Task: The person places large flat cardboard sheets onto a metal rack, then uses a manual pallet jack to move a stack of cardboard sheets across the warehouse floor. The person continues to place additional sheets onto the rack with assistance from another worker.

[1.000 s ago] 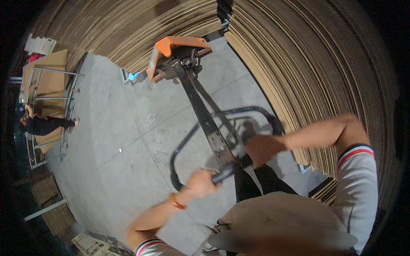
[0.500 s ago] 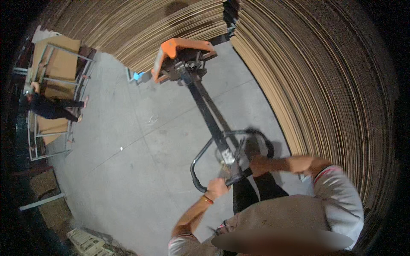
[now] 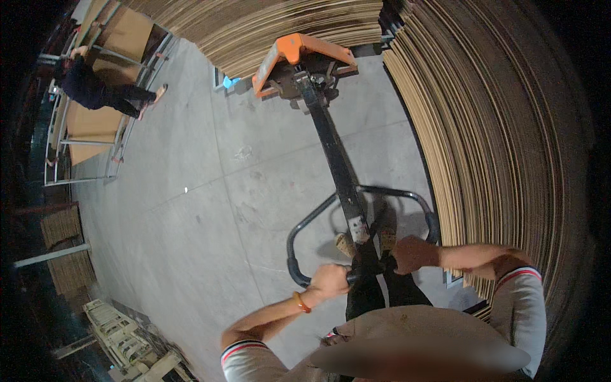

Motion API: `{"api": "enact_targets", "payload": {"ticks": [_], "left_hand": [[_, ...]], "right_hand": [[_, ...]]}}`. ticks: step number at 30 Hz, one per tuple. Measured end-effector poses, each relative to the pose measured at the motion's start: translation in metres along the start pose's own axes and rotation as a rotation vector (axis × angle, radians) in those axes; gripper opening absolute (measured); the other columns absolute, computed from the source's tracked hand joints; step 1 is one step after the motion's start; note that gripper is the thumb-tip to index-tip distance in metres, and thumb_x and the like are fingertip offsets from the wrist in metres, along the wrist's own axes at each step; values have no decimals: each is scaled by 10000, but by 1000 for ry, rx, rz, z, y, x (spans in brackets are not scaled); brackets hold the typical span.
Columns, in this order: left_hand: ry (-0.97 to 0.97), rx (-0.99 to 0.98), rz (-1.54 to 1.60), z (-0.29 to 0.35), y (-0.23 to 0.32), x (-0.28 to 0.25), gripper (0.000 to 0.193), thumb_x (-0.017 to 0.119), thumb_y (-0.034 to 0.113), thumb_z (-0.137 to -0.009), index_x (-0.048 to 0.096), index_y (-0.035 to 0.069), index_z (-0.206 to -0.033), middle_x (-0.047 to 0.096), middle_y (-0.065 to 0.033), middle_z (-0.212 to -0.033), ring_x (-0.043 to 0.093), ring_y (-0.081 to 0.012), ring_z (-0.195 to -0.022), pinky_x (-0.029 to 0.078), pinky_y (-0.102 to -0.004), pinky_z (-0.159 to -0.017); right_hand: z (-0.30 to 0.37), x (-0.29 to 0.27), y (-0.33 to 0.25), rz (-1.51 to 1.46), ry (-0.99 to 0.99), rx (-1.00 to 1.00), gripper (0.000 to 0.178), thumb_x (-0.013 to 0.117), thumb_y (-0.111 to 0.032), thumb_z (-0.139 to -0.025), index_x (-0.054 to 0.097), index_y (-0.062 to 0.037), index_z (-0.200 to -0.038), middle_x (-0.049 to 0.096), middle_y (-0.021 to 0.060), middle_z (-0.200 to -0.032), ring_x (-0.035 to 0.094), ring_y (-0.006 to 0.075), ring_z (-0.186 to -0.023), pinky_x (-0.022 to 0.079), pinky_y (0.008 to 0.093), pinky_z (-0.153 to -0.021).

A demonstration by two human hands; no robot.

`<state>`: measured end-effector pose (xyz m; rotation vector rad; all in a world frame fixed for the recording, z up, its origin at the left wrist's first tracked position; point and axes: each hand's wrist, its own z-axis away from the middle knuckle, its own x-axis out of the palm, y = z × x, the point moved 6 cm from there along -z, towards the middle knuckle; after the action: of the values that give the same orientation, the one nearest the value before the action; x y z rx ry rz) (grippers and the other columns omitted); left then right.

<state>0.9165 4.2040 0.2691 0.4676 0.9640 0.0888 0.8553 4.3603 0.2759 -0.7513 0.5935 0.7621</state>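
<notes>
small white label on black handle shaft, mid-frame

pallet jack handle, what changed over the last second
The view shifted, so the pallet jack sits higher and more to the right in frame, and its handle with both hands lower. The person by the cardboard racks now shows near the top left. Both grips stayed: left hand and right hand closed on the loop handle, orange end at the cardboard stacks.

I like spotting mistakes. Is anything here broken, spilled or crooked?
Nothing stands out. Both hands, left hand and right hand, grip the black loop handle of the orange pallet jack. The cardboard stacks look even, and the concrete floor shows only faint marks.
</notes>
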Motion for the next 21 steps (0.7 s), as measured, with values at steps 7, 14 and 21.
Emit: {"api": "enact_targets", "payload": {"ticks": [7, 14, 21], "left_hand": [[47, -7, 40, -59, -55, 146, 227, 562, 279, -702, 569, 85, -818, 601, -146, -711, 590, -340, -685, 478, -434, -639], [-75, -16, 7, 1, -10, 27, 275, 577, 334, -705, 646, 136, -883, 623, -161, -741, 607, -334, -701, 486, -429, -650], [-106, 42, 41, 56, 41, -244, 323, 629, 392, -667, 659, 122, -840, 608, -162, -660, 608, -315, -642, 492, -404, -630]], "right_hand": [[-97, 171, 63, -76, -59, 7, 383, 600, -359, -665, 624, -31, -861, 612, 175, -719, 609, 327, -704, 484, 460, -641], [-21, 70, 32, -82, -45, 74, 394, 595, -347, -667, 625, -32, -900, 619, 195, -795, 607, 335, -763, 486, 449, -669], [55, -177, -27, 99, -101, -224, 372, 609, -405, -711, 613, -33, -722, 605, 106, -632, 601, 247, -605, 484, 407, -599]]}}
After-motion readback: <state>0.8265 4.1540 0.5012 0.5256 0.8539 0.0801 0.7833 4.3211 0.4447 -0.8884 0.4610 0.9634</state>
